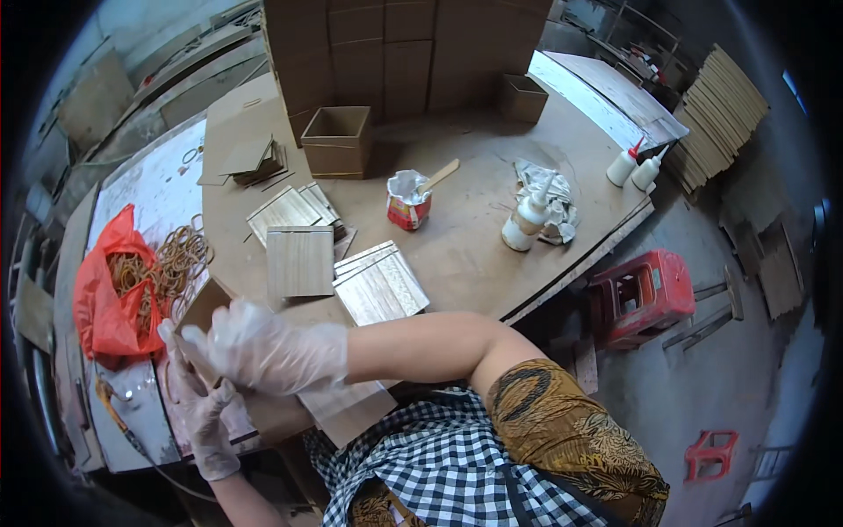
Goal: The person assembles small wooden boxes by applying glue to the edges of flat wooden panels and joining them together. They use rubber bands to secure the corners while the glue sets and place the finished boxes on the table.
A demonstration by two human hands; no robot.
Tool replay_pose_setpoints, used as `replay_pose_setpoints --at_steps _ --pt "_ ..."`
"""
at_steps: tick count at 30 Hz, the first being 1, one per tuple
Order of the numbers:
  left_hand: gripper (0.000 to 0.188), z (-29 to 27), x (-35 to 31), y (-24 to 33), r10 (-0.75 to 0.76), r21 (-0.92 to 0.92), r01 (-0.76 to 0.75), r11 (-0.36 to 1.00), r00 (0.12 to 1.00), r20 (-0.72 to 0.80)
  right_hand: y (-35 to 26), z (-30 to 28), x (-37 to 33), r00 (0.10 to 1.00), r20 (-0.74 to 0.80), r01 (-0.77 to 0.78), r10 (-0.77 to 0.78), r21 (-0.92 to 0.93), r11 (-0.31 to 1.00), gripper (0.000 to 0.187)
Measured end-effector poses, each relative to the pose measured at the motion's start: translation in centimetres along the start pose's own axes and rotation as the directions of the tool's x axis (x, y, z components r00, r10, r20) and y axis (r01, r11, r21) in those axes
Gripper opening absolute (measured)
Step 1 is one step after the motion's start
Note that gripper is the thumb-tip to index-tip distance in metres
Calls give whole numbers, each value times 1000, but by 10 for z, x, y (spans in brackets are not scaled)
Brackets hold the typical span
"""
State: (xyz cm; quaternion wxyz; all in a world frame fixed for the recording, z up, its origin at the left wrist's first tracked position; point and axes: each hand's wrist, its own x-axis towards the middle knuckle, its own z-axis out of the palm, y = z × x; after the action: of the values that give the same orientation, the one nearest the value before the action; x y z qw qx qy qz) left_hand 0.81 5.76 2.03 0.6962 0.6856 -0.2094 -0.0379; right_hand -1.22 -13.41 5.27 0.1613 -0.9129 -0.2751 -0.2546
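Observation:
Both my hands wear clear thin gloves and meet at the left near part of the table. My left hand (204, 417) grips the side of a small open wooden box (207, 307), its fingers along the left wall and its thumb at the near edge. Across the top of this box reaches my right hand (263, 347), fingers curled and slightly blurred; what they hold is hidden. Beside them a red plastic bag (104, 303) spills many tan rubber bands (183, 256). Flat wood panels (300, 262) lie just beyond my right forearm.
A finished-looking open box (337, 145) stands before a stack of brown boxes (395, 53). Mid-table is a glue pouch (408, 211) with a wooden stick (439, 176); a white glue bottle (525, 224) stands right by a rag. A soldering-iron-like tool (112, 406) lies at left.

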Motion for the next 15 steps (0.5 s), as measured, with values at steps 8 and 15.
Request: replay_pose_setpoints --at_steps 8,15 --pt "118 16 -20 -10 238 204 -216 955 967 -92 1 4 6 973 186 139 -133 -17 990 9" --pt "67 57 -56 26 165 305 -64 950 934 -316 80 -123 -28 981 -161 130 -110 119 984 9"
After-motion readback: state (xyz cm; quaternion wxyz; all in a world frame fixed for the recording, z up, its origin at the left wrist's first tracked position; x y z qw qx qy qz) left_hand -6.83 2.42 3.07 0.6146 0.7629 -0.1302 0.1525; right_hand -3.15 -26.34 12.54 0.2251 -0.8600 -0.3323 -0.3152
